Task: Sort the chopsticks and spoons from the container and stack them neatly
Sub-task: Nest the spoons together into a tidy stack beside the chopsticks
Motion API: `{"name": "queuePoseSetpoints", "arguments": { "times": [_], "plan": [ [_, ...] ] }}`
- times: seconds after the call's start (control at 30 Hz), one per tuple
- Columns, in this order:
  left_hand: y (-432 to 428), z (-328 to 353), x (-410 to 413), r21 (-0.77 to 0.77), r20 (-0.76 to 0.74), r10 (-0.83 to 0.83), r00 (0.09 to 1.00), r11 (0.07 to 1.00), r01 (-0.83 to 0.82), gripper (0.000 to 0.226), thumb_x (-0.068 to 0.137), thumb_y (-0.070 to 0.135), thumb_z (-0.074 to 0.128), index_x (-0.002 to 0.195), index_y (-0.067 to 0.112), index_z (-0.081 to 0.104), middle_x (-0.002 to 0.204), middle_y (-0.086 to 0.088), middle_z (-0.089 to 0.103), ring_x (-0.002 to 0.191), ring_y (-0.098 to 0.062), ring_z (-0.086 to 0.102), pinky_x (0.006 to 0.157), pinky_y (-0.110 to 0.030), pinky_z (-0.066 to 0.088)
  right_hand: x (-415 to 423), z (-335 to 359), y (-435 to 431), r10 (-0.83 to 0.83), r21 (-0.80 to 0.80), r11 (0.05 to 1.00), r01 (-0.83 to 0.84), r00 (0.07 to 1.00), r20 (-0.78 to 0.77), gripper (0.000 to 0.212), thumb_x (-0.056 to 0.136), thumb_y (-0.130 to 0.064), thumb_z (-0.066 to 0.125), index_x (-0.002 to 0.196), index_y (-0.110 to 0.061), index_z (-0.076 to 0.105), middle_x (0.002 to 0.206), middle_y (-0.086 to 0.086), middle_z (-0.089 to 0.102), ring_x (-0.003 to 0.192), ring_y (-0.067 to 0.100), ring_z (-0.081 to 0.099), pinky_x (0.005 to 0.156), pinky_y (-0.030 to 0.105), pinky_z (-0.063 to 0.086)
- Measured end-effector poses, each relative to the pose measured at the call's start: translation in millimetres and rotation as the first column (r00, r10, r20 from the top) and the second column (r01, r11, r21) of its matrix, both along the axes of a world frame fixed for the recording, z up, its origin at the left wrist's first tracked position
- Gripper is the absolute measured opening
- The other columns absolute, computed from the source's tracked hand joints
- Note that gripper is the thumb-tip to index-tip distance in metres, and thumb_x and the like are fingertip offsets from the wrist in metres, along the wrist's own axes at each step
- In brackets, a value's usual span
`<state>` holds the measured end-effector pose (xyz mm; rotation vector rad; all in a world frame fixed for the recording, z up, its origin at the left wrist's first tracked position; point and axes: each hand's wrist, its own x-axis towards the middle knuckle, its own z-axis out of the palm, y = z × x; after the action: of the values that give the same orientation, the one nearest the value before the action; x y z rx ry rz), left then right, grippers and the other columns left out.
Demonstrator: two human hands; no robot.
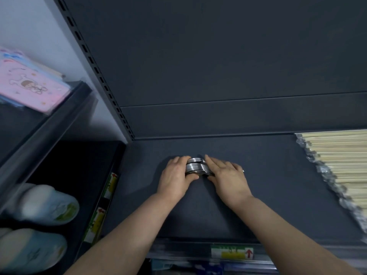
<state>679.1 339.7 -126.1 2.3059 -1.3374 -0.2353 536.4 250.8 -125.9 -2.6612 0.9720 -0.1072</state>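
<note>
A stack of metal spoons lies on the dark shelf, near its middle. My left hand curls round the stack's left side, thumb at the front. My right hand lies against the stack's right side with fingers nearly straight, covering that end. Wrapped bundles of pale wooden chopsticks are piled along the shelf's right side, their clear wrapper ends facing left. No container is in view.
The shelf's dark back panel rises behind the spoons. A price label sits on the front rail. To the left, a neighbouring shelf holds pale blue slippers, and a pink packet lies on the shelf above.
</note>
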Motion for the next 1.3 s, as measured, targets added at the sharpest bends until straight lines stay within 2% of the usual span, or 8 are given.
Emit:
{"name": "queuePoseSetpoints", "arguments": {
  "times": [0.17, 0.27, 0.37, 0.47, 0.57, 0.87, 1.17, 1.3],
  "plan": [
    [-1.9, -1.4, -6.6, 0.030, -0.036, -0.035, 0.999, 0.999, 0.037, 0.068, 0.088, 0.037, 0.067, 0.145, 0.019, 0.035, 0.142, 0.003, 0.046, 0.129, -0.018, 0.036, 0.106, -0.029, 0.034, -9.4, -10.7, 2.0, 0.100, -0.040, 0.994, -0.101, 0.995, -0.027, 0.072, 0.089, -0.054, -0.005, 0.153, -0.022, -0.005, 0.161, -0.012, 0.003, 0.147, 0.009, 0.007, 0.117, 0.032, 0.002],
    [-7.7, 1.0, -8.3, 0.037, -0.123, -0.007, 0.992, 0.999, 0.012, 0.065, 0.088, 0.038, 0.066, 0.142, 0.019, 0.035, 0.141, 0.001, 0.044, 0.128, -0.020, 0.035, 0.105, -0.032, 0.034, -7.6, -13.2, -8.2, 0.101, -0.033, 0.994, -0.100, 0.995, 0.019, 0.054, 0.104, -0.037, 0.017, 0.154, -0.025, 0.000, 0.160, -0.012, 0.007, 0.147, 0.010, 0.010, 0.116, 0.030, 0.008],
    [-10.3, 2.0, -7.0, 0.041, -0.119, -0.012, 0.993, 0.999, 0.017, 0.048, 0.088, 0.037, 0.065, 0.128, 0.019, 0.045, 0.127, 0.001, 0.050, 0.117, -0.020, 0.040, 0.096, -0.031, 0.038, -5.6, -14.0, -10.6, 0.071, -0.036, 0.997, -0.068, 0.992, 0.104, 0.053, 0.103, -0.021, 0.035, 0.153, -0.029, 0.017, 0.156, -0.012, 0.026, 0.144, 0.013, 0.024, 0.112, 0.030, 0.018],
    [-9.9, 1.5, -5.4, 0.023, -0.106, -0.036, 0.994, 0.999, 0.039, 0.038, 0.088, 0.034, 0.066, 0.118, 0.017, 0.049, 0.119, 0.003, 0.054, 0.112, -0.019, 0.044, 0.093, -0.033, 0.039, -8.6, -17.3, -8.6, 0.031, -0.024, 0.999, -0.027, 0.977, 0.210, 0.047, 0.100, -0.023, 0.047, 0.146, -0.030, 0.038, 0.143, -0.010, 0.049, 0.131, 0.017, 0.044, 0.104, 0.029, 0.025],
    [-9.6, 0.1, -3.4, 0.001, -0.135, -0.038, 0.990, 0.999, 0.038, 0.035, 0.086, 0.032, 0.068, 0.114, 0.018, 0.051, 0.116, 0.005, 0.055, 0.110, -0.018, 0.047, 0.093, -0.034, 0.041, -9.6, -17.5, -11.2, 0.004, -0.007, 1.000, -0.003, 0.963, 0.270, 0.047, 0.095, -0.024, 0.057, 0.140, -0.034, 0.047, 0.134, -0.013, 0.057, 0.115, 0.017, 0.051, 0.092, 0.024, 0.025],
    [-3.7, 6.5, -3.1, 0.012, -0.222, -0.038, 0.974, 0.999, 0.042, 0.029, 0.086, 0.033, 0.069, 0.108, 0.023, 0.053, 0.108, 0.009, 0.055, 0.106, -0.016, 0.051, 0.091, -0.035, 0.044, -18.1, -13.7, -7.4, 0.031, -0.045, 0.999, -0.024, 0.988, 0.149, 0.052, 0.100, -0.031, 0.041, 0.150, -0.020, 0.031, 0.140, -0.005, 0.046, 0.124, 0.018, 0.040, 0.104, 0.030, 0.028],
    [8.6, 7.4, -31.2, 0.031, -0.095, -0.147, 0.985, 0.988, 0.150, 0.035, 0.087, 0.040, 0.066, 0.113, 0.022, 0.051, 0.116, 0.004, 0.058, 0.111, -0.018, 0.050, 0.091, -0.035, 0.043, -55.3, -10.3, 8.9, -0.091, -0.066, 0.993, 0.098, 0.991, 0.101, 0.043, 0.099, -0.030, 0.047, 0.142, -0.026, 0.045, 0.127, 0.000, 0.053, 0.110, 0.024, 0.048, 0.097, 0.032, 0.036],
    [11.5, 7.3, -42.7, 0.027, -0.091, -0.142, 0.986, 0.989, 0.145, 0.041, 0.087, 0.044, 0.065, 0.119, 0.024, 0.049, 0.119, 0.004, 0.057, 0.114, -0.018, 0.049, 0.091, -0.034, 0.043, -63.3, -13.7, 16.2, -0.118, -0.036, 0.992, 0.123, 0.984, 0.134, 0.040, 0.100, -0.019, 0.045, 0.140, -0.019, 0.046, 0.132, 0.003, 0.052, 0.121, 0.024, 0.047, 0.114, 0.032, 0.020]
  ]
}}
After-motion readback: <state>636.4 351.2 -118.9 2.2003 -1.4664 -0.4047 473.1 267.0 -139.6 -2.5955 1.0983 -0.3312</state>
